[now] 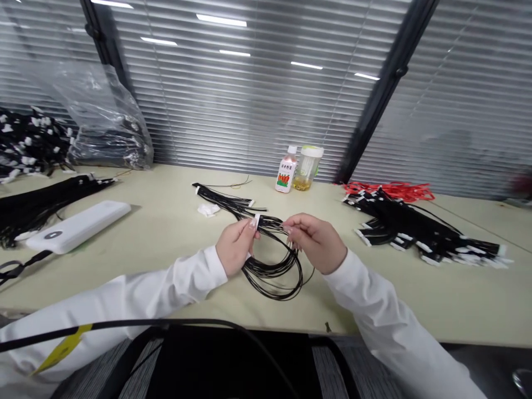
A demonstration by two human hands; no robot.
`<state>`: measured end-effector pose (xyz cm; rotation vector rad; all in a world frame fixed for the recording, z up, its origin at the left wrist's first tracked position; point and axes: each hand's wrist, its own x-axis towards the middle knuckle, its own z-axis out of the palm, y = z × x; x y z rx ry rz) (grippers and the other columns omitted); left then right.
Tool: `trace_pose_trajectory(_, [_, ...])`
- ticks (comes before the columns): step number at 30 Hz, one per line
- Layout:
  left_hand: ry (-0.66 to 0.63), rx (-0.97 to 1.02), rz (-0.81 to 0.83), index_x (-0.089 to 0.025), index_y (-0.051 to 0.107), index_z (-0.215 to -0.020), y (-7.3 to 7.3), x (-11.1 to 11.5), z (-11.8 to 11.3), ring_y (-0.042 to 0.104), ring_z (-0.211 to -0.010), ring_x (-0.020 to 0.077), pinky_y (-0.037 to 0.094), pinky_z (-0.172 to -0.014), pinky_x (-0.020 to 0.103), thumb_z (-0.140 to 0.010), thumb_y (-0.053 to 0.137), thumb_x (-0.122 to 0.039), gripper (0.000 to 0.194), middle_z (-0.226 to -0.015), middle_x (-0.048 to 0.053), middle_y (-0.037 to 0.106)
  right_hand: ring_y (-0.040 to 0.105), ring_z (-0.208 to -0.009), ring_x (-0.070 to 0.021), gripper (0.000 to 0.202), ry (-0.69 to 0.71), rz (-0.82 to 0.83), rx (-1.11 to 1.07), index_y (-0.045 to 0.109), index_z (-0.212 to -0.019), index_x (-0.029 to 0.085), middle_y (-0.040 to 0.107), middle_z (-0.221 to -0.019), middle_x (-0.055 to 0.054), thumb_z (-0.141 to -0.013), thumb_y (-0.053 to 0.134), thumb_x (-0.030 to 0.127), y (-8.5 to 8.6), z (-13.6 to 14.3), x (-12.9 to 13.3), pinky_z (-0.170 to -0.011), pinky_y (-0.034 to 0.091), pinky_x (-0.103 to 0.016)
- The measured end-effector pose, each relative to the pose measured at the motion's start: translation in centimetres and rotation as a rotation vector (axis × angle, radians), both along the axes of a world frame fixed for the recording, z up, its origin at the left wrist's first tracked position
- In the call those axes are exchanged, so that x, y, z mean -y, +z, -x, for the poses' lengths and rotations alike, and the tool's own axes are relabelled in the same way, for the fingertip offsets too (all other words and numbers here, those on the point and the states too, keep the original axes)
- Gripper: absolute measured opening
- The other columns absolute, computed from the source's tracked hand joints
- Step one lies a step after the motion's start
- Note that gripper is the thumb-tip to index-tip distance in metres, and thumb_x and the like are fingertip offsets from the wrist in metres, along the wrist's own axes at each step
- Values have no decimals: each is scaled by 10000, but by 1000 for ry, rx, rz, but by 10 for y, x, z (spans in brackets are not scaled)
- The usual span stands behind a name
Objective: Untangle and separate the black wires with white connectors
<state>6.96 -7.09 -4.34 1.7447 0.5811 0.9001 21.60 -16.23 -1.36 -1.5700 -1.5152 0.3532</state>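
Blk wire bundle (pixel 266 270), w/ wht connector (pixel 257 221): prob. light, springy, tangle-prone; best gripped at connector. L hand (pixel 236 247) pinched on connector; R hand (pixel 316 242) pinched on bundle, just beside.

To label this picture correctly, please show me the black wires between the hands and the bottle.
Black wires (pixel 266 270): head view, lower curve of the loop.
Bottle (pixel 285 176): head view, on its label.

- The left hand (pixel 234 247) pinches a white plug (pixel 257 220) in front of the bottle (pixel 285 173).
- The right hand (pixel 318 242) holds black wires (pixel 270 271) there too.
- A jar (pixel 307 167) stands beside the bottle.
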Motion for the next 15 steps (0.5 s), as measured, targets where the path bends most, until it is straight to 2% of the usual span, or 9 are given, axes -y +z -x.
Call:
trace_pose_trajectory(3, [-2, -22, 26, -152, 460, -641, -5, -5, -4, 385, -356, 62, 318, -400, 170, -798, 310, -468, 385, -363, -53, 392, 494, -507, -47, 229, 65, -19, 117, 592, -898, 151, 594, -760, -30, -769, 427, 243, -2, -4, -9, -517, 436, -185])
trace_pose_trajectory(6, [1, -43, 39, -157, 459, -645, -8, -23, -16, 388, -359, 67, 317, -396, 174, -798, 316, -462, 370, -369, -53, 390, 513, -548, -59, 257, 109, -26, 125, 593, -963, 175, 614, -757, -17, -744, 463, 213, -6, -12, -35, -565, 438, -196])
trace_pose_trajectory(8, [10, -40, 32, -156, 459, -638, -9, -41, -25, 385, -368, 64, 319, -405, 173, -797, 329, -452, 360, -376, -55, 381, 540, -596, -76, 252, 72, -27, 43, 588, -954, 179, 623, -728, -9, -725, 499, 236, -10, -21, -58, -618, 447, -214])
trace_pose_trajectory(11, [51, -40, 76, -155, 457, -626, -10, -60, -33, 373, -376, 57, 309, -406, 169, -794, 339, -451, 360, -386, -55, 374, 555, -668, -93, 170, 5, -52, -25, 610, -819, 158, 622, -742, -25, -730, 498, 249, -19, -31, -84, -676, 448, -236])
trace_pose_trajectory(15, [84, -117, 264, -156, 448, -596, -16, -57, -24, 348, -361, 59, 291, -388, 176, -776, 348, -490, 392, -362, -52, 359, 551, -744, -98, 182, 54, -100, -135, 618, -837, 157, 609, -793, -42, -755, 475, 233, -40, -30, -84, -717, 444, -241])
